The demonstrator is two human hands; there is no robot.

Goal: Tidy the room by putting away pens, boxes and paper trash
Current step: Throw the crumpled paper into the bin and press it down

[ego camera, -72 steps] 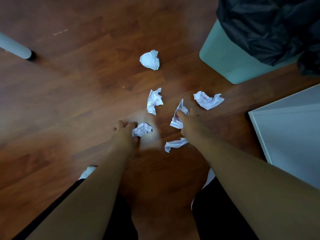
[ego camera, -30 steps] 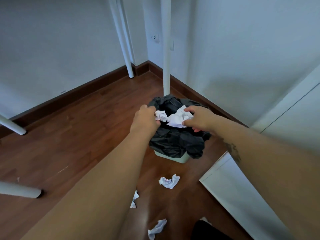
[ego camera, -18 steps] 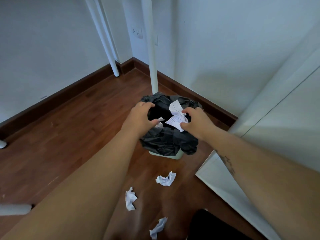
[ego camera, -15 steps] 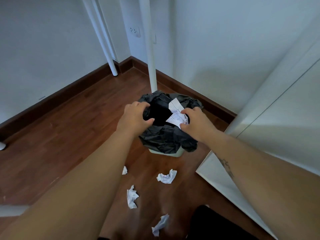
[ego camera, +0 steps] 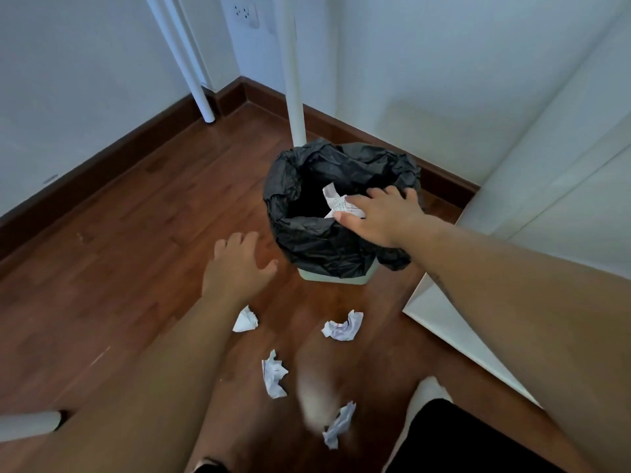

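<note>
Bin (ego camera: 336, 279): pale green with a black liner (ego camera: 317, 244), standing on the wooden floor (ego camera: 119, 250) beside a white leg (ego camera: 293, 80).
Right hand (ego camera: 379, 216): out over the bin's mouth, fingers stretched and spread, no grip that I can see.
Paper ball (ego camera: 338, 203): right at that thumb and forefinger, above the liner; touching or free, I can't tell.
Left hand (ego camera: 239, 264): low, left of the bin, fingers loosely spread, holding nothing.
Floor litter: left scrap (ego camera: 246, 320) just below the left hand, right scrap (ego camera: 343, 327) in front of the bin, middle scrap (ego camera: 274, 373) and nearest scrap (ego camera: 338, 425) closer in.
</note>
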